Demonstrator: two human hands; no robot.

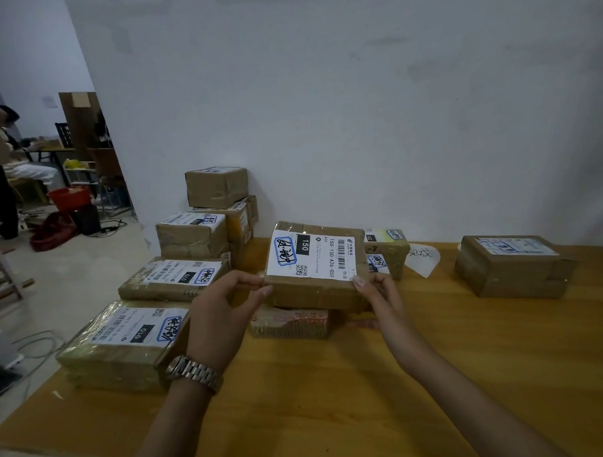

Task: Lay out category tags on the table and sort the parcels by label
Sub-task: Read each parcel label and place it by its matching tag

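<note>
2 bare forearms are extended from the near edge of the wooden table (334,415), whose top is smooth, yellow-brown and grained. A metal link wristwatch (194,372) is worn on the left wrist. The left hand (224,309) is clamped on the near left corner of a flat cardboard parcel (316,289), with the thumb on top and the fingers curled underneath. The right hand (381,295) is pinched on the near right corner, its thumb laid at the edge of the white shipping label (311,253). The parcel is held over the middle of the table, and "150" is printed on the label beside a blue-outlined handwritten mark. Just beneath it, a smaller parcel (289,322) wrapped in glossy tape is seen lying on the table.

Along the left edge, 3 taped brown parcels are lined up: the nearest parcel (123,340), the second parcel (172,279) and the third parcel (191,235). Behind them, at the far left corner, a top box (216,187) is stacked on a lower box (240,220) against the white wall (357,106).

Behind the held parcel, a small box (386,251) is partly hidden. Just beside it, a white paper tag (422,258) with handwriting is laid flat near the far edge. Toward the far right corner, a blocky parcel (510,265) is set well apart.
</note>
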